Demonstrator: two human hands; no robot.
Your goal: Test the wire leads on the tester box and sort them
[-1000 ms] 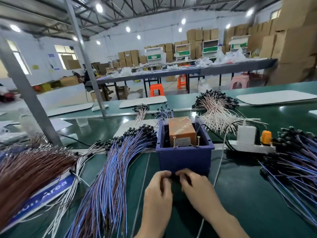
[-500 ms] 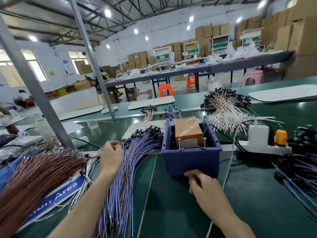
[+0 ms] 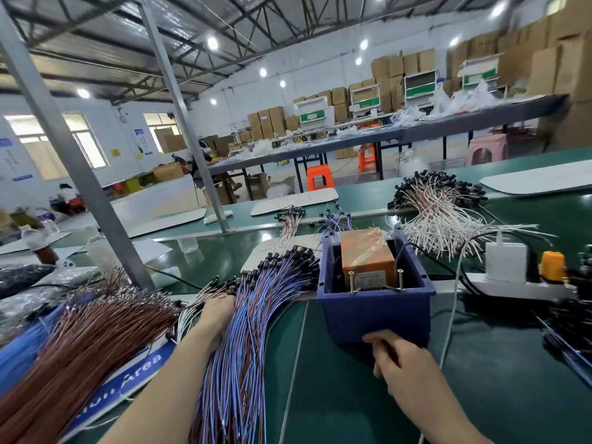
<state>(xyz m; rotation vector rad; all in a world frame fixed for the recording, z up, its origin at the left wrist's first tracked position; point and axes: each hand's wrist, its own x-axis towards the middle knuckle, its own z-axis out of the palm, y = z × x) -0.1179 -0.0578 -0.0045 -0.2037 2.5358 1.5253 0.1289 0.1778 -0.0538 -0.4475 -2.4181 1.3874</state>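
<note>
The tester box (image 3: 378, 315) is a blue bin holding an orange-brown unit (image 3: 365, 254), with two brass pins (image 3: 351, 280) standing at its front. A thick fan of blue and brown wire leads (image 3: 256, 315) lies left of the bin. My left hand (image 3: 216, 312) reaches into the fan's left edge near the black heads, its fingers buried among the wires. My right hand (image 3: 397, 357) rests on the green table against the bin's front wall. Its fingers are curled, and nothing is visible in them.
A brown wire bundle (image 3: 80, 347) lies on a blue sign (image 3: 134, 370) at left. White leads (image 3: 442, 219) are heaped behind the bin. A power strip (image 3: 512, 286) with a white adapter and orange plug sits right, dark leads (image 3: 570, 331) beyond. A slanted metal post (image 3: 73, 161) rises at left.
My left hand left the bin's front, swung left over the blue and brown leads and has now sunk into them. My right hand stayed by the bin.
</note>
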